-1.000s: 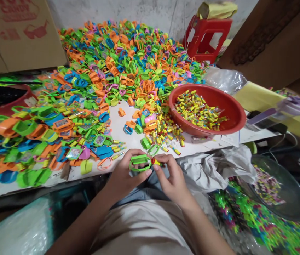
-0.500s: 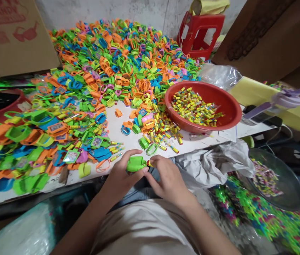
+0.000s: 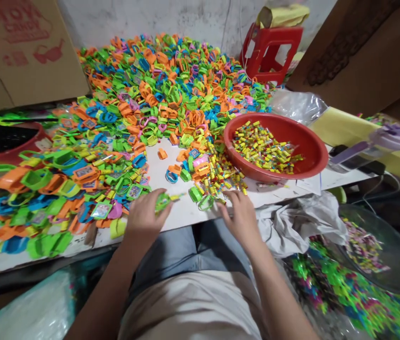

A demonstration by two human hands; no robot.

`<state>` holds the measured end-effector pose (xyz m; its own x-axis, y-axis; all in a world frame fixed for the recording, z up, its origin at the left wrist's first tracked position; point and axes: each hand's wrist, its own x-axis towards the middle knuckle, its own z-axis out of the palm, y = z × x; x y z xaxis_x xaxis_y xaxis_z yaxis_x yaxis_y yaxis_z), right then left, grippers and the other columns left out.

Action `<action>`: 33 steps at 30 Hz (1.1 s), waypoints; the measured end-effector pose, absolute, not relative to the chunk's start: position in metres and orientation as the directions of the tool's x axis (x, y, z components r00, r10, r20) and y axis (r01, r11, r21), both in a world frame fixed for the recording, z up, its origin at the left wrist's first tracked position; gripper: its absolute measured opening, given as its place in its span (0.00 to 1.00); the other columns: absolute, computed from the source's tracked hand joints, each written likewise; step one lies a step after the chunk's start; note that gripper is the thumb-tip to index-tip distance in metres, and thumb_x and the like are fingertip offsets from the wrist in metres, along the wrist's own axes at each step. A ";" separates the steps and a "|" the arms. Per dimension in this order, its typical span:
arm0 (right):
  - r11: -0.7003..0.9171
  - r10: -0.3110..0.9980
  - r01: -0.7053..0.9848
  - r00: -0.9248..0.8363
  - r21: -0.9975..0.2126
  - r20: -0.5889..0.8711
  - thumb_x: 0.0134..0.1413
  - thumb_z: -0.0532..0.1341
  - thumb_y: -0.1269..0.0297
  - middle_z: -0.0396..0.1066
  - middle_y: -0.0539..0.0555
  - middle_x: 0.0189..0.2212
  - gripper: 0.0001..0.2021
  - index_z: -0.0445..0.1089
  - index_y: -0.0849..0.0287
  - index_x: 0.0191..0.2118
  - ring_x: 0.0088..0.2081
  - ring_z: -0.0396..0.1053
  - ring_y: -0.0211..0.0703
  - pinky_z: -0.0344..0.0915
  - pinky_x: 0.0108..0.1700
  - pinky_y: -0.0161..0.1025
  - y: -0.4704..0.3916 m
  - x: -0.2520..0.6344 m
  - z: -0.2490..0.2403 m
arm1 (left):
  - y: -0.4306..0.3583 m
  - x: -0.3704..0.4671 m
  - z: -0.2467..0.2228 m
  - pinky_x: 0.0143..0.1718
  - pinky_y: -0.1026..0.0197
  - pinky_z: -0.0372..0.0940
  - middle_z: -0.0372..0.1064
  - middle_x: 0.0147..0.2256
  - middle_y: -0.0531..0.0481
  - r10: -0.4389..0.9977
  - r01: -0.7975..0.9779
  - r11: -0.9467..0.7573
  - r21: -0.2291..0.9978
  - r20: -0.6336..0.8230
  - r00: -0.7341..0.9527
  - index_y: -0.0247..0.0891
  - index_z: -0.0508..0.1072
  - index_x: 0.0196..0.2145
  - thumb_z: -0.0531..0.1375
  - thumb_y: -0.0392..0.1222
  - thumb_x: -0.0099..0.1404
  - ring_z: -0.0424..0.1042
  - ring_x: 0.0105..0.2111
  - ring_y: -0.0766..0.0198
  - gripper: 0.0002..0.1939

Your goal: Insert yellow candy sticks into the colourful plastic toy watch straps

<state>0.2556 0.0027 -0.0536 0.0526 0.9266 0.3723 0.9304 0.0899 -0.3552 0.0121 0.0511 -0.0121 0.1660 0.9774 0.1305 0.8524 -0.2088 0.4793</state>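
Observation:
My left hand (image 3: 146, 215) holds a green toy watch (image 3: 162, 202) between thumb and fingers, with a small yellow candy tube (image 3: 178, 196) sticking out of its right side. To the right, my right hand (image 3: 237, 215) is spread at the table edge with nothing in it, its fingertips near a green watch band (image 3: 206, 203) and several yellow tubes. A red basin (image 3: 278, 123) of yellow tubes stands beyond my right hand. Behind both hands lies a large pile of colourful toy watches (image 3: 171, 85). Finished-looking watches with tubes are heaped at the left (image 3: 79, 189).
Cardboard boxes stand at the back left (image 3: 26, 61) and back right (image 3: 355, 52). A red stool (image 3: 274, 52) is behind the pile. Crumpled white cloth (image 3: 295, 219) hangs off the table edge, beside a clear bowl (image 3: 398, 250) of wrapped candy.
My hands have moved apart. The left carries the green watch leftwards over the table, now with the tube in view; the right has let go and reached forward to the right.

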 end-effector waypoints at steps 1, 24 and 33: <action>-0.010 0.942 0.959 0.104 -0.284 0.319 0.60 0.59 0.61 0.68 0.62 0.44 0.15 0.66 0.61 0.50 0.44 0.66 0.55 0.61 0.41 0.46 0.005 0.265 -0.057 | 0.058 0.006 -0.014 0.54 0.46 0.55 0.72 0.48 0.40 0.971 0.901 -0.207 0.380 0.190 0.143 0.37 0.69 0.51 0.55 0.49 0.64 0.67 0.50 0.47 0.21; 0.143 0.901 0.511 0.288 -0.848 0.326 0.55 0.59 0.59 0.66 0.48 0.24 0.08 0.66 0.57 0.35 0.25 0.63 0.38 0.63 0.29 0.35 0.004 0.256 -0.073 | 0.192 0.044 -0.047 0.53 0.52 0.61 0.73 0.46 0.41 0.922 0.849 -0.386 0.359 0.123 0.368 0.37 0.78 0.36 0.57 0.35 0.60 0.70 0.49 0.51 0.10; 0.224 0.974 0.243 -0.011 -0.944 0.228 0.56 0.62 0.63 0.74 0.56 0.39 0.06 0.65 0.57 0.34 0.41 0.72 0.44 0.68 0.44 0.41 -0.008 0.213 -0.065 | 0.142 0.030 -0.015 0.38 0.62 0.67 0.71 0.38 0.49 0.976 0.455 -0.210 0.865 0.158 0.150 0.39 0.66 0.39 0.57 0.53 0.61 0.71 0.37 0.64 0.16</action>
